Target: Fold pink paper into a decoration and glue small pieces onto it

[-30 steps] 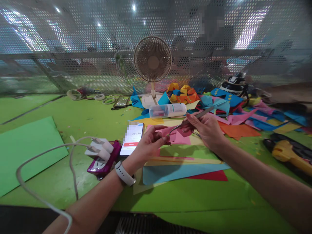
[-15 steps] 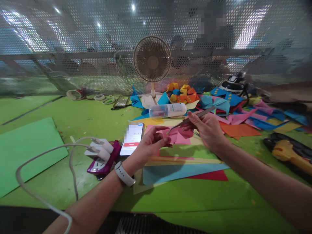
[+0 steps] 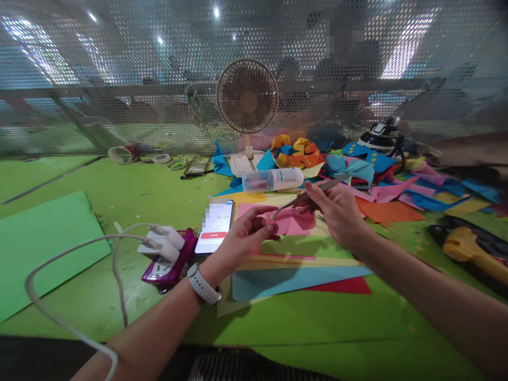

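Note:
My right hand (image 3: pixel 342 211) is closed around a pair of metal tweezers (image 3: pixel 325 186), which slant down to the left. Their tip meets a tiny greenish piece (image 3: pixel 272 217) in the gap between the thumb and index finger of my left hand (image 3: pixel 252 230). The left fingers are bent, with thumb and index apart; whether another finger supports the piece is hidden. Folded pink paper (image 3: pixel 296 223) shows behind and below the tweezers, between my hands. Under them lie layered sheets, among them a light blue sheet (image 3: pixel 273 283) and a red one (image 3: pixel 345 286).
Left of my hands are a phone (image 3: pixel 214 233) and a purple power strip (image 3: pixel 186 254) with plugs and a white cable (image 3: pixel 71 253). A clear bottle (image 3: pixel 273 180) lies before a fan (image 3: pixel 248 98). Coloured paper scraps (image 3: pixel 400 193) and a yellow-handled tool (image 3: pixel 462 246) are rightward.
The visible outline of the pink paper between my hands has shifted slightly rightward. My hands and the tweezers have hardly moved.

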Demonstrator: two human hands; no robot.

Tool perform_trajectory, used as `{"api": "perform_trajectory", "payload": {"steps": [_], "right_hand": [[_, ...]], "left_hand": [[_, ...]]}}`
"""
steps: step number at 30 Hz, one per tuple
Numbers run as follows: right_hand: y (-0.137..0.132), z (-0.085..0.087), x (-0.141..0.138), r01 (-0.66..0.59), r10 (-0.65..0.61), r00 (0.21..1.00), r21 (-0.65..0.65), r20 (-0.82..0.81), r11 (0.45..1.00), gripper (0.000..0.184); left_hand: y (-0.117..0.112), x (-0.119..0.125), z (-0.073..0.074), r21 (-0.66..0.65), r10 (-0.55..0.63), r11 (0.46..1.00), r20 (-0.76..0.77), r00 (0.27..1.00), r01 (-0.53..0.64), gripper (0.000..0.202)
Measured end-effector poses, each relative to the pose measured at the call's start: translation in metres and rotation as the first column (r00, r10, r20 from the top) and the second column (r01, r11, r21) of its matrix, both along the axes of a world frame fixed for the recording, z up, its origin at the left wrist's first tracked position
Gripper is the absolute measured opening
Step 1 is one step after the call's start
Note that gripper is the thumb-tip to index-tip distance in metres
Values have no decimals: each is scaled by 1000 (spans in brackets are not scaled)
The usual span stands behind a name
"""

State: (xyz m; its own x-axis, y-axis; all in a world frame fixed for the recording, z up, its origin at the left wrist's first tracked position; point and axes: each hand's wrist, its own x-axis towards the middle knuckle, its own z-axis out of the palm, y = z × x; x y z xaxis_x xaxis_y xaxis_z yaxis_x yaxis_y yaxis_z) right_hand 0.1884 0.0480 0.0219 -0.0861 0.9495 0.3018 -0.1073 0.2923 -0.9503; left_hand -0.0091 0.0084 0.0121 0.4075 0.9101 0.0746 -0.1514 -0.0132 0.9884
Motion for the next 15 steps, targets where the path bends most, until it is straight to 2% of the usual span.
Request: {"api": "perform_trajectory", "payload": {"steps": [15], "right_hand": [[-1,0,0,-2,2,1000,12,8,1000,34]], "left_hand": [[-1,0,0,8,-15,1000,1,1000,15,36]]}}
